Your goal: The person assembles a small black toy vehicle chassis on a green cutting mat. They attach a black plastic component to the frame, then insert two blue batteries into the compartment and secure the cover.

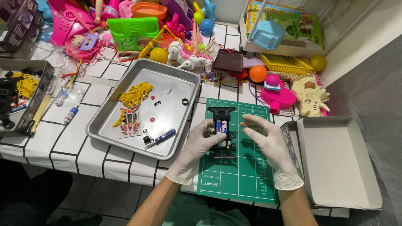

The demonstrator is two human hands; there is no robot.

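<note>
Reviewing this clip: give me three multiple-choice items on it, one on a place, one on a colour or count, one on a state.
1. Where does the blue-handled screwdriver lie?
A. In the metal tray
B. On the green cutting mat
C. In the open cardboard box

2. How many batteries show in the black toy car chassis?
A. None
B. Two
C. Four

3. What is the left hand doing?
A. Resting flat on the tray
B. Holding the screwdriver
C. Gripping the chassis

Answers: 1 A, it lies near the tray's front edge. 2 B, two cells sit side by side. 3 C, its fingers wrap the chassis side while the right hand hovers next to it.
</note>
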